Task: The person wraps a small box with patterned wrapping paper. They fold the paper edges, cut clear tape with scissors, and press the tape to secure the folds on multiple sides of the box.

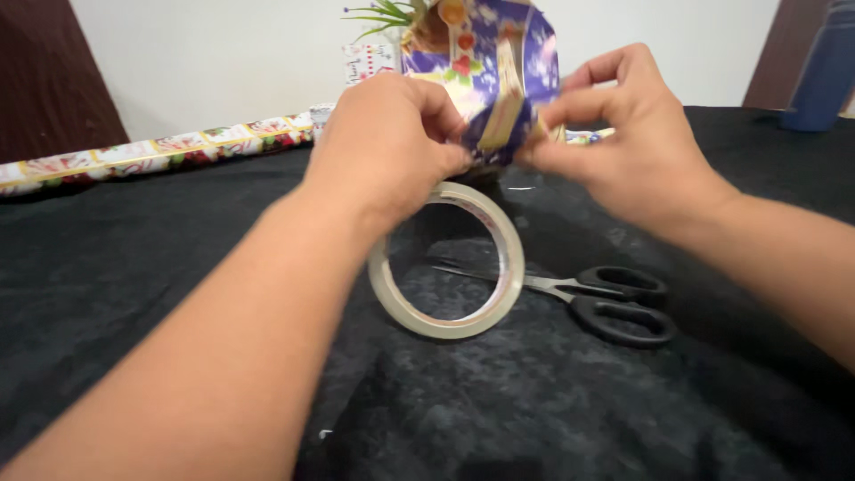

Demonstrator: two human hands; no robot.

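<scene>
Above the middle of the frame, both hands meet on a small parcel (485, 67) wrapped in purple patterned paper. The left hand (383, 142) is curled closed on the parcel's lower left edge, and the tape roll (447, 260) hangs around it, looped near the wrist or fingers. The right hand (623, 134) pinches the paper's lower right corner between thumb and fingers. This looks like the folding and sealing step: a flap is being pressed flat. Whether a strip of tape is already drawn out cannot be told. A next move would likely call for holding the fold steady with one hand while the other smooths it down. Black-handled scissors (614, 303) lie on the dark surface (134, 285) at lower right, and a paper roll (151, 153) lies at upper left.
</scene>
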